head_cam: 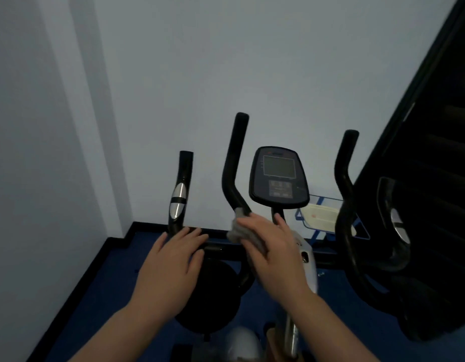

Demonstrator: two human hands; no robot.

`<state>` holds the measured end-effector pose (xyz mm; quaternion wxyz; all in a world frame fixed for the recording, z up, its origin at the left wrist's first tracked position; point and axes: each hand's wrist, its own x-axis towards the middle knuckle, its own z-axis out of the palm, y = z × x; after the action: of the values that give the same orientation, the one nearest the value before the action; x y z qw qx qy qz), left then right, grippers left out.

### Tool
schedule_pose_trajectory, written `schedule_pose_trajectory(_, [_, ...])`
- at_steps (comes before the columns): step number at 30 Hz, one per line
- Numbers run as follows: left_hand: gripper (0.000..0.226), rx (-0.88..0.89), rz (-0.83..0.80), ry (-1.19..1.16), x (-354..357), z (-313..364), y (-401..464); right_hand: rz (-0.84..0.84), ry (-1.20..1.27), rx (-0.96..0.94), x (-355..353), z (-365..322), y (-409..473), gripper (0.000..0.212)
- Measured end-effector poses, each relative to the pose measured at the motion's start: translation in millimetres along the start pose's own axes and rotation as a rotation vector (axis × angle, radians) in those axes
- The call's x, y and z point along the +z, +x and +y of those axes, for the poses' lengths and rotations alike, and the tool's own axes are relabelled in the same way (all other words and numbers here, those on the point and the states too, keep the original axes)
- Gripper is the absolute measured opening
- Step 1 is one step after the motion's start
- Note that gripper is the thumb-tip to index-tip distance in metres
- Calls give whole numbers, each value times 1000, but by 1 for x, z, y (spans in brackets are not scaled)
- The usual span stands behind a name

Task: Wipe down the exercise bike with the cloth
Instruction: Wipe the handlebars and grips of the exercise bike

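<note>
The exercise bike (308, 259) stands before me with black handlebars and a dark console (278, 176) on its post. My right hand (273, 249) holds a grey cloth (239, 229) against the base of the inner left handlebar (234, 163). My left hand (171, 259) rests with straight fingers on the horizontal bar at the foot of the outer left grip (179, 192), which has a silver sensor pad. The right handlebar (343, 178) rises at the right, untouched.
A pale wall is close behind the bike, with a corner at the left. Blue floor with black skirting lies below. A blue wire rack holding a white tray (320, 215) sits behind the console. A tall dark piece of equipment (429, 178) crowds the right side.
</note>
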<state>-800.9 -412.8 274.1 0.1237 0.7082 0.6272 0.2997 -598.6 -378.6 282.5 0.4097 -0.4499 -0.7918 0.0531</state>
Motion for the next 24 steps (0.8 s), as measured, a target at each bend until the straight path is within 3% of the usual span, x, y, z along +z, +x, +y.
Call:
schedule_pose_trajectory(3, [40,-37,16,8,5,-3,-1,-318,-107,-168,-1,4,5,31])
schedule_pose_trajectory(5, [40,-40,13,6,7,-5,-2,-391,-153,-236,-10,16,6,32])
schedule_pose_trajectory(11, [40,-70,-3,-78,10,-6,-4,-275,-179,-204,7,1,16,30])
schedule_pose_trajectory(13, [39,-77,-8,-105,10,-6,-5,-310,-169,-173,10,-5,23,31])
schedule_pose_trajectory(18, [42,-60,-32,-91,8,-7,-8,-351,-303,-296,-8,5,26,27])
schedule_pose_trajectory(24, [43,-44,-35,-102,9,-9,-9,-418,-267,-112,15,-14,35,29])
